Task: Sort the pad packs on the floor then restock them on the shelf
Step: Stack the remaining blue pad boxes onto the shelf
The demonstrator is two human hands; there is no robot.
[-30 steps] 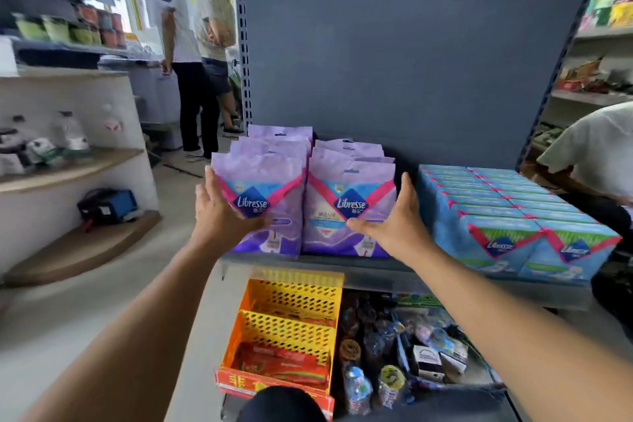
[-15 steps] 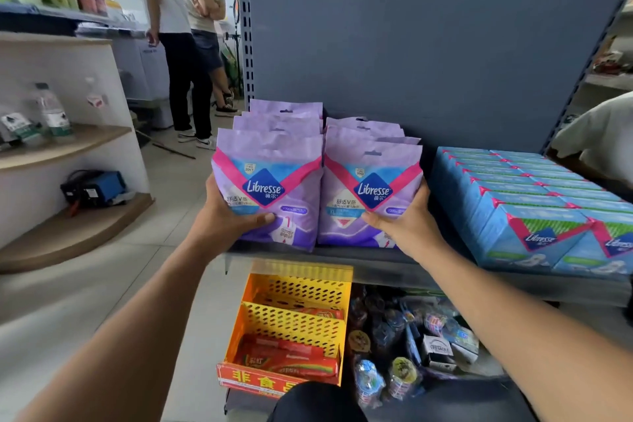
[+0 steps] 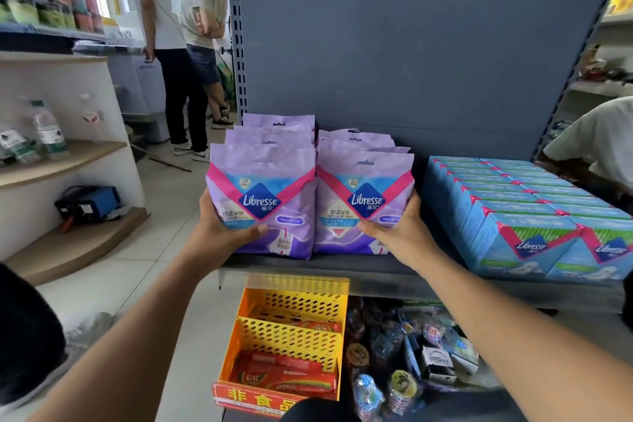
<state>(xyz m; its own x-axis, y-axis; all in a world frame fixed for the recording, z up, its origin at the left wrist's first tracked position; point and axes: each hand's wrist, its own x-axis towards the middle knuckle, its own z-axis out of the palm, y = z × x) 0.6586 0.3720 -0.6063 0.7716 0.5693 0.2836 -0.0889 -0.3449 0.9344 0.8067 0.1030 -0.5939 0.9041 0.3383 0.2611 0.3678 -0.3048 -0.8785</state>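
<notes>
- Now the left hand point(image 3: 222, 233) grips the front purple pad pack point(image 3: 262, 202) of the left row — thumb across its face, fingers hidden round its outer edge.
- The right hand point(image 3: 399, 233) clasps the front purple pack point(image 3: 364, 205) of the right row likewise, thumb on the front.
- Both rows stand upright, side by side and touching, on the grey shelf point(image 3: 342, 267).
- At 3 o'clock, just beside them, sit blue pad boxes point(image 3: 524, 216) in rows.
- At 6 o'clock, below the shelf, a yellow basket point(image 3: 291, 332).
</notes>
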